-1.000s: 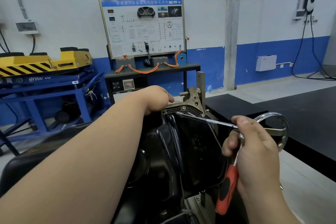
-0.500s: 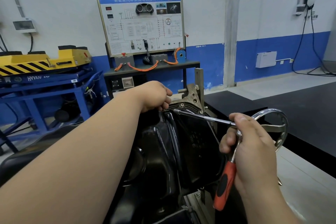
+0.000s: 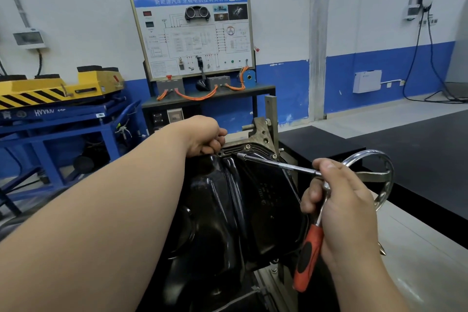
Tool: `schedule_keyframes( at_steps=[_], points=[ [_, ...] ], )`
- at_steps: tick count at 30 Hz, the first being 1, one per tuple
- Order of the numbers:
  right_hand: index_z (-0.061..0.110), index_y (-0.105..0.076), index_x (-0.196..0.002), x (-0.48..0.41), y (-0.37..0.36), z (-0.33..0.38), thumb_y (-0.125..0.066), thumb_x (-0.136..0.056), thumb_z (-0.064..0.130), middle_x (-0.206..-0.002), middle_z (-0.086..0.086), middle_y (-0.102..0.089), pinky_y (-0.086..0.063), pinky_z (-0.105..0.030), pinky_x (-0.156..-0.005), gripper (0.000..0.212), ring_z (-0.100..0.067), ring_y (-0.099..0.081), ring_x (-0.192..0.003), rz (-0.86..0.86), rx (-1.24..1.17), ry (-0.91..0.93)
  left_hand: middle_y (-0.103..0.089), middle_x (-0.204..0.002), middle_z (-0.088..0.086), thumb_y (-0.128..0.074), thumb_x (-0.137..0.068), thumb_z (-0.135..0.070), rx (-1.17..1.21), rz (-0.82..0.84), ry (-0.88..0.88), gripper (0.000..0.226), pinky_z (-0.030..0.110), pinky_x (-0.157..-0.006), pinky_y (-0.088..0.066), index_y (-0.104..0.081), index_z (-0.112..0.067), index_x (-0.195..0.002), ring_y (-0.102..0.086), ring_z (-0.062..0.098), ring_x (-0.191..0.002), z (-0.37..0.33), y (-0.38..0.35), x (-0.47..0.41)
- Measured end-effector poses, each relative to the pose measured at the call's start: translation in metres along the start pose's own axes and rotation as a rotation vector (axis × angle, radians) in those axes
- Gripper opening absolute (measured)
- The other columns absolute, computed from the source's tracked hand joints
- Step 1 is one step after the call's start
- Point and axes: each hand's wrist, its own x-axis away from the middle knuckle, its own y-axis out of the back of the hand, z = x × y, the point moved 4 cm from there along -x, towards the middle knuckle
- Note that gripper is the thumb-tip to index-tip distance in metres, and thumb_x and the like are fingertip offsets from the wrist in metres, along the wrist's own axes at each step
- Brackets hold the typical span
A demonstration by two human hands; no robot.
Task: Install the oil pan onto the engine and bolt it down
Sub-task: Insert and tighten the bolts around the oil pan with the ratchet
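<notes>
Tightening is the step in hand, I judge. In the head view the oil pan fills the centre, and my right hand has its grip closed round the ratchet, its socket at the upper rim beside a bolt. My left hand curls at that rim; what its grip holds I cannot tell. Next, seat the socket squarely. A handwheel crowds the right; swing room lies lower right.

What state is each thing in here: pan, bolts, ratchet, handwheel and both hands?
Pan: set on the engine.
Bolts: two showing in the far flange.
Ratchet: held, extension tip at the far flange.
Right hand: grips the ratchet.
Left hand: fingers curled at the pan's far edge; anything held is hidden.
Handwheel: untouched, behind the right hand.
</notes>
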Motion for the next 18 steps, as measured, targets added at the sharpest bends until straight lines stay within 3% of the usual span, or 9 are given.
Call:
schedule_keyframes(
  at_steps=[3, 8, 15, 18],
  points=[
    [0.024, -0.068, -0.075, -0.001, 0.003, 0.001, -0.055, -0.08, 0.035, -0.049, 0.002, -0.046, -0.039, -0.026, -0.043, 0.018, -0.016, -0.045, -0.042, -0.005, -0.007, -0.011, -0.037, -0.066, 0.004, -0.015, -0.096, -0.002, -0.032, -0.023, 0.038, 0.029, 0.013, -0.027, -0.015, -0.04, -0.01, -0.084, -0.029, 0.005, -0.03, 0.001, -0.001, -0.005],
    [0.024, -0.069, -0.076, -0.004, 0.01, 0.004, -0.055, -0.08, 0.036, -0.05, 0.002, -0.047, -0.04, -0.024, -0.042, 0.018, -0.015, -0.045, -0.043, -0.012, -0.026, -0.019, -0.038, -0.065, 0.005, -0.017, -0.097, -0.003, -0.18, -0.088, 0.011, 0.03, 0.012, -0.028, -0.015, -0.041, -0.009, -0.08, -0.029, 0.01, -0.049, -0.001, -0.006, -0.006],
    [0.024, -0.068, -0.073, -0.009, 0.015, 0.006, -0.054, -0.087, 0.026, -0.05, 0.002, -0.046, -0.038, -0.022, -0.039, 0.02, -0.013, -0.044, -0.041, -0.032, -0.077, -0.028, -0.053, -0.067, 0.011, -0.017, -0.094, -0.005, -0.252, -0.172, 0.019, 0.032, 0.011, -0.027, -0.021, -0.046, -0.002, -0.081, -0.044, 0.01, -0.025, -0.003, -0.005, -0.011],
    [0.024, -0.068, -0.073, -0.009, 0.014, 0.004, -0.054, -0.088, 0.025, -0.05, 0.001, -0.045, -0.038, -0.022, -0.04, 0.021, -0.014, -0.043, -0.042, -0.031, -0.098, -0.042, -0.056, -0.073, 0.013, -0.015, -0.097, -0.004, -0.217, -0.141, 0.05, 0.033, 0.012, -0.027, -0.028, -0.046, 0.0, -0.086, -0.05, 0.011, -0.03, -0.003, -0.007, -0.012]
  ],
)
